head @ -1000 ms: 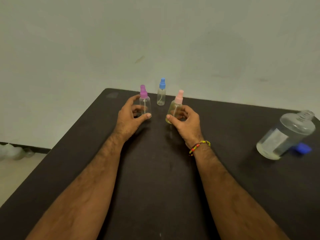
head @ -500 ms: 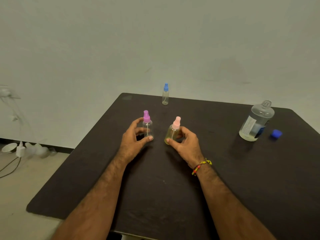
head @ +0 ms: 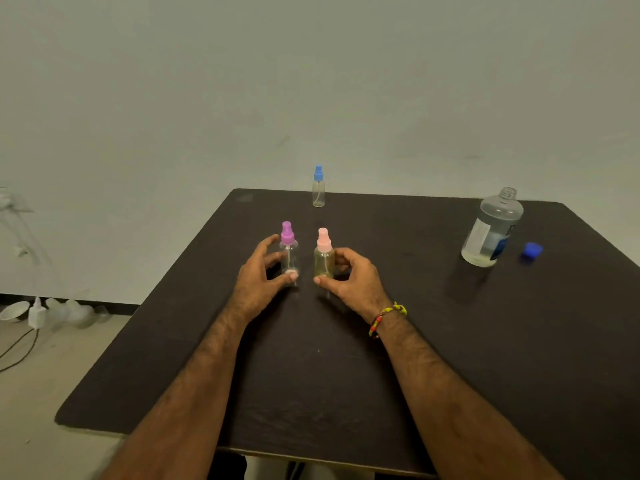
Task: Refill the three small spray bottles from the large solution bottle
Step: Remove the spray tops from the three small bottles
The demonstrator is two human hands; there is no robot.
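Gripping upright mid-table bottles: left hand [head: 258, 277] holds the purple bottle [head: 288, 252], right hand [head: 349, 277] the pink bottle [head: 324, 256]. Likely light, slick, tippy; grasp bodies, not caps.

On the dark tabletop [head: 450, 358], the left hand [head: 258, 278] grips the purple-capped spray bottle [head: 288, 252] and the right hand [head: 349, 277] grips the pink-capped spray bottle [head: 324, 256]; the uncapped large bottle [head: 491, 230] stands far right.

The light is dim, flat and greenish-grey, leaving the wall evenly toned. The large solution bottle [head: 491, 230] casts a soft shadow toward the viewer on the dark table [head: 450, 341]. Wide-angle distortion bends the table's edges, and the left margin smears.
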